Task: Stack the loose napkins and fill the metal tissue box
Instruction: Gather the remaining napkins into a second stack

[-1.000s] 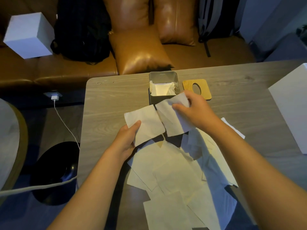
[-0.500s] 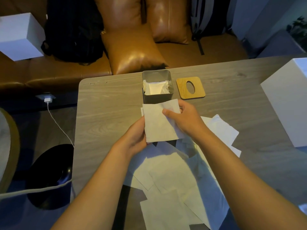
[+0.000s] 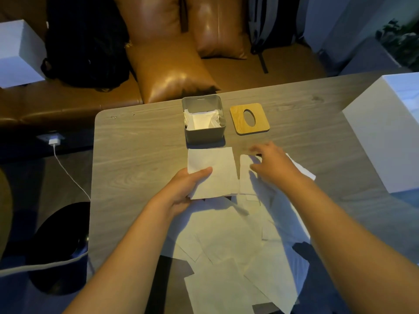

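The left hand (image 3: 184, 189) holds a small stack of napkins (image 3: 213, 172) by its near left corner: the thumb lies on top of the paper and the other fingers are under it. The stack sits flat, just in front of the metal tissue box (image 3: 204, 122), and its far edge is near the box wall but does not touch it. The box is open at the top and has white napkins inside, folded against its walls.

The right hand (image 3: 273, 165) is to the right of the held stack, over the far end of the pile of loose napkins (image 3: 238, 245). Its fingers are spread and only loosely bent, and the fingertips reach down to a single napkin (image 3: 246, 175) that lies just beside the stack. The hand is blurred, so I cannot tell if it already pinches this sheet; it seems only to touch it.

The loose napkins are scattered on the surface (image 3: 136, 166) between the two forearms, overlapping each other at many angles, toward the near edge.

A wooden lid (image 3: 249, 118) with an oval hole lies flat, just right of the box. A white box (image 3: 385, 137) stands at the right edge of the surface. Behind the surface is a brown leather sofa (image 3: 170, 69).
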